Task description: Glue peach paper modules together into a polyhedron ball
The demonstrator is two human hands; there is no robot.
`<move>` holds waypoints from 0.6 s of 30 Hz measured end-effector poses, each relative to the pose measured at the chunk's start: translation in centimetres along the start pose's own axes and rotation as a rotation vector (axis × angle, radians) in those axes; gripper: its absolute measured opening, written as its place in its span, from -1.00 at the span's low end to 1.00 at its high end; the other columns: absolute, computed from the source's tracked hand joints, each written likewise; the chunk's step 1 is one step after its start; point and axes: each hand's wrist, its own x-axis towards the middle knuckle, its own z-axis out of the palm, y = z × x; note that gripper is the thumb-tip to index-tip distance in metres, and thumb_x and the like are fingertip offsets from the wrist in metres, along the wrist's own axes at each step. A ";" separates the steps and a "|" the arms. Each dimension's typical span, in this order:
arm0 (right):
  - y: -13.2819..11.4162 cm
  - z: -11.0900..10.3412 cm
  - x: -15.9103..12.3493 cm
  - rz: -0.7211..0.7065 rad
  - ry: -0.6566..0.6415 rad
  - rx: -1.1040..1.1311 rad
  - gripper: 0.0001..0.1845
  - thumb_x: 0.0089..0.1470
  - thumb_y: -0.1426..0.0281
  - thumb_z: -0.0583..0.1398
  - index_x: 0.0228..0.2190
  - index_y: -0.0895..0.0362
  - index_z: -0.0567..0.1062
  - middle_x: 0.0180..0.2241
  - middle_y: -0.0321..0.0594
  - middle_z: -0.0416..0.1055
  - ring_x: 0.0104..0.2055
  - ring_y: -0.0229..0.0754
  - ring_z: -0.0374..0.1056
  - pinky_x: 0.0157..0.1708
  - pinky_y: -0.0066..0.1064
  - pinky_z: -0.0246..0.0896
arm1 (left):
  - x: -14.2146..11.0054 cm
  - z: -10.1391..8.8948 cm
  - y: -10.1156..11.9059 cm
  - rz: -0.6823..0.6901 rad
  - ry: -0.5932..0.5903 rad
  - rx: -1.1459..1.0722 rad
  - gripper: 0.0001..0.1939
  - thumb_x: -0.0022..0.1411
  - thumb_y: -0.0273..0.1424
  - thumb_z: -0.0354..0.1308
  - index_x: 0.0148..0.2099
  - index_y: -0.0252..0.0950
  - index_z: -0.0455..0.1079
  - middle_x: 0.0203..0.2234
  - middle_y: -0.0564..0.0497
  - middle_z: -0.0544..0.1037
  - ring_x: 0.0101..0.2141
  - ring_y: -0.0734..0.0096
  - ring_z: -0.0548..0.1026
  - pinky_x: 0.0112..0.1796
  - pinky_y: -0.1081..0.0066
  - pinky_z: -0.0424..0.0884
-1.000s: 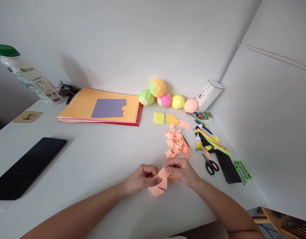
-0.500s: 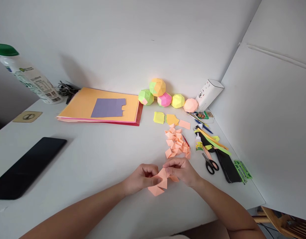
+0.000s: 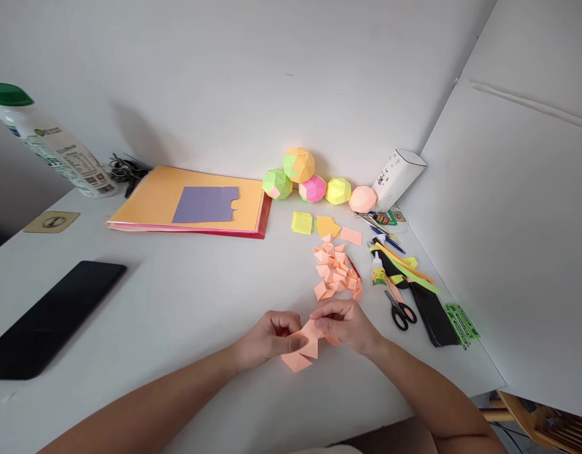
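Observation:
Between my hands is a peach folded-paper piece point(image 3: 297, 360) made of several joined, angular flaps. My left hand point(image 3: 272, 339) pinches its left side, thumb lying across the front. At its upper right, my right hand point(image 3: 345, 325) grips the same paper between thumb and fingers, which hide part of it. Just beyond my fingers lies a heap of small folded peach paper pieces point(image 3: 335, 274). Farther back, several faceted paper balls point(image 3: 299, 165) in green, orange, pink, yellow and peach rest by the wall.
Right of the heap are a glue bottle point(image 3: 378, 271), black-handled scissors point(image 3: 400, 310), a black case point(image 3: 432, 315) and paper strips. Sticky notes point(image 3: 302, 222) lie behind it. At left are a phone point(image 3: 54, 321), a folder stack point(image 3: 149, 195) and a white bottle point(image 3: 58, 151).

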 end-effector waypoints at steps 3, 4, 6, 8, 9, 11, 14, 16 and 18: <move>-0.1 0.1 0.0 0.002 0.000 -0.011 -0.86 -0.12 0.31 0.31 -0.46 0.11 0.59 -0.50 -0.28 0.38 -0.49 -0.32 0.26 -0.52 -0.45 0.17 | 0.0 0.0 0.0 0.002 0.003 -0.015 -0.62 0.03 -0.28 0.24 -0.60 -0.32 0.13 -0.61 0.15 0.16 -0.56 0.56 0.13 -0.53 0.46 0.04; -0.1 0.1 0.0 0.003 0.003 -0.019 -0.86 -0.11 0.31 0.31 -0.46 0.11 0.59 -0.49 -0.28 0.38 -0.49 -0.32 0.26 -0.52 -0.45 0.17 | 0.0 0.0 0.0 0.003 0.002 -0.020 -0.63 0.03 -0.29 0.24 -0.60 -0.32 0.14 -0.61 0.15 0.16 -0.56 0.56 0.13 -0.53 0.46 0.04; -0.1 0.1 0.0 0.001 0.009 -0.034 -0.87 -0.11 0.32 0.31 -0.45 0.11 0.59 -0.48 -0.28 0.38 -0.47 -0.31 0.27 -0.50 -0.45 0.17 | 0.0 0.0 0.0 0.005 -0.001 -0.028 -0.63 0.03 -0.29 0.24 -0.60 -0.32 0.14 -0.61 0.14 0.17 -0.56 0.56 0.14 -0.52 0.46 0.05; -0.1 0.2 -0.1 -0.003 0.008 -0.041 -0.88 -0.10 0.33 0.30 -0.45 0.11 0.59 -0.47 -0.27 0.39 -0.47 -0.31 0.27 -0.50 -0.44 0.17 | 0.0 0.0 0.0 0.005 -0.005 -0.027 -0.63 0.04 -0.30 0.24 -0.60 -0.32 0.13 -0.60 0.14 0.17 -0.56 0.57 0.14 -0.52 0.46 0.05; -0.1 0.2 -0.1 -0.005 0.007 -0.042 -0.88 -0.10 0.33 0.30 -0.44 0.11 0.59 -0.47 -0.27 0.39 -0.47 -0.30 0.27 -0.50 -0.44 0.17 | 0.0 0.0 0.1 0.005 -0.006 -0.025 -0.63 0.04 -0.30 0.24 -0.60 -0.32 0.13 -0.60 0.14 0.17 -0.56 0.57 0.14 -0.52 0.46 0.05; -0.1 0.2 -0.1 -0.009 0.001 -0.042 -0.88 -0.09 0.34 0.29 -0.44 0.11 0.59 -0.47 -0.27 0.39 -0.47 -0.31 0.27 -0.50 -0.44 0.18 | 0.0 0.0 0.1 0.007 -0.005 -0.022 -0.63 0.04 -0.30 0.23 -0.60 -0.32 0.13 -0.60 0.14 0.17 -0.56 0.56 0.14 -0.52 0.46 0.05; -0.1 0.2 -0.1 -0.016 0.005 -0.047 -0.89 -0.09 0.34 0.29 -0.44 0.11 0.59 -0.47 -0.26 0.40 -0.46 -0.30 0.28 -0.50 -0.45 0.19 | 0.0 0.0 0.1 0.012 -0.010 -0.019 -0.63 0.04 -0.29 0.23 -0.61 -0.32 0.13 -0.61 0.14 0.17 -0.56 0.56 0.14 -0.52 0.46 0.06; -0.1 0.3 -0.1 -0.013 0.009 -0.049 -0.88 -0.09 0.33 0.29 -0.44 0.11 0.59 -0.47 -0.26 0.40 -0.47 -0.30 0.27 -0.51 -0.45 0.19 | 0.0 -0.1 0.1 0.012 -0.011 -0.016 -0.63 0.04 -0.29 0.23 -0.60 -0.33 0.14 -0.60 0.14 0.17 -0.55 0.56 0.14 -0.52 0.46 0.06; -0.1 0.3 -0.2 -0.012 0.009 -0.051 -0.88 -0.09 0.33 0.29 -0.44 0.11 0.59 -0.47 -0.26 0.40 -0.48 -0.31 0.27 -0.52 -0.45 0.19 | 0.0 -0.1 0.0 0.011 -0.009 -0.010 -0.64 0.03 -0.29 0.24 -0.60 -0.33 0.15 -0.60 0.14 0.17 -0.55 0.56 0.14 -0.52 0.46 0.06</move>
